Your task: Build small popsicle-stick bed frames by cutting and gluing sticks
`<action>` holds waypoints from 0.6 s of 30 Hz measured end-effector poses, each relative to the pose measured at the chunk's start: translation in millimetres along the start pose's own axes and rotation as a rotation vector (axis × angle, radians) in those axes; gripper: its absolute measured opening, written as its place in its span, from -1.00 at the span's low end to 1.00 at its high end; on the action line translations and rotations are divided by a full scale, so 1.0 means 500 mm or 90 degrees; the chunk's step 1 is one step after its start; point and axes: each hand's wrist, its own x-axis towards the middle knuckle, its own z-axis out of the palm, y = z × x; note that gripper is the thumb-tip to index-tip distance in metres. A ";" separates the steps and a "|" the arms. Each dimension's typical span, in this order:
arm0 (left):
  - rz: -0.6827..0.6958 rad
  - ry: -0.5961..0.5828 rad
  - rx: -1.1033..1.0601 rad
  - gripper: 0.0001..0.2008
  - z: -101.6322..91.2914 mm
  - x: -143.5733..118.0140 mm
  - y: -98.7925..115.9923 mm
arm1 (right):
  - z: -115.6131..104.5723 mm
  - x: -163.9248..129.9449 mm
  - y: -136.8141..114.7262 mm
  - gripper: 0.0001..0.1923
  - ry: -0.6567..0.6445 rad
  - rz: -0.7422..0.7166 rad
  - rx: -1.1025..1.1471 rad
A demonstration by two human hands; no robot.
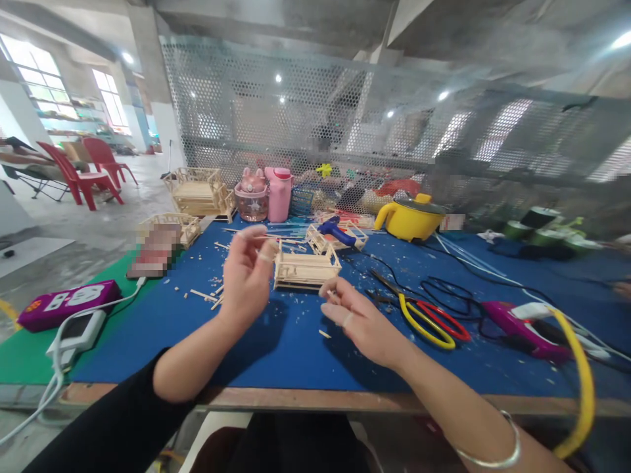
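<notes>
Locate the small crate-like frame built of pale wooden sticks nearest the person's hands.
In the head view, the pale stick-built frame sits on the blue table mat at centre, just beyond and between the left hand and right hand.
</notes>
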 end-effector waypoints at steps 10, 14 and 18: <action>0.047 -0.094 0.179 -0.83 -0.026 0.138 -0.112 | -0.034 0.044 0.057 -0.91 0.074 -0.108 -0.359; -0.024 -0.229 0.225 -0.69 -0.045 0.100 -0.113 | -0.012 0.059 0.064 -0.89 0.120 -0.055 -0.241; -0.002 -0.289 0.249 -0.64 -0.047 0.090 -0.095 | 0.016 0.083 0.064 -0.82 0.065 0.041 -0.123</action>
